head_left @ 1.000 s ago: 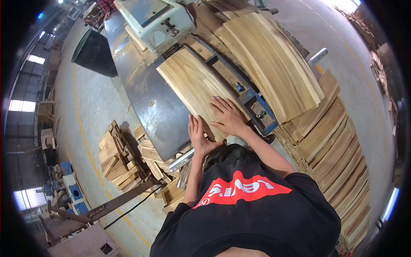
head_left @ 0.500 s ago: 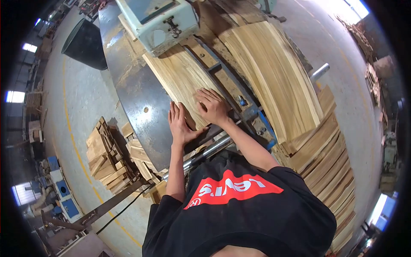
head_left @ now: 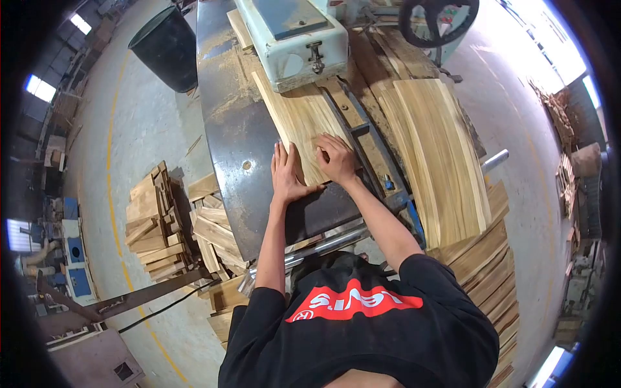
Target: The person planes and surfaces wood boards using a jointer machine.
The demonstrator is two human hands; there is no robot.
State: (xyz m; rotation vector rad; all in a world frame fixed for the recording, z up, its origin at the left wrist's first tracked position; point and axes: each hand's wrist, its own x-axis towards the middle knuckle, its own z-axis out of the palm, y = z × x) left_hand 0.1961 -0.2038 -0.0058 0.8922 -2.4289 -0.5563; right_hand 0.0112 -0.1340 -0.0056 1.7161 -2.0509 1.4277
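Note:
A pale wooden board (head_left: 299, 116) lies on the dark metal machine table (head_left: 242, 187), its far part under the pale housing (head_left: 309, 61) of a woodworking machine. My left hand (head_left: 289, 174) presses on the board's near left corner, fingers stretched forward along its left edge and thumb across the near end. Flat on the board's right side is my right hand (head_left: 336, 158), with its fingers slightly bent and thumb apart. Neither hand is wrapped round anything. Just right of the board runs a metal guide fence (head_left: 372, 139). Whatever cuts is hidden inside the housing.
Right of the fence lies a stack of wide boards (head_left: 443, 161), with more boards (head_left: 479, 278) below it. Offcuts (head_left: 152, 220) are piled on the floor at left. A black bin (head_left: 165, 52) stands behind them. A handwheel (head_left: 438, 19) is at the top, and a metal roller (head_left: 310, 251) crosses before my body.
Both hands and the board have moved forward along the table, toward the housing. My view has shifted, so the machine appears lower and further right, and the handwheel now shows.

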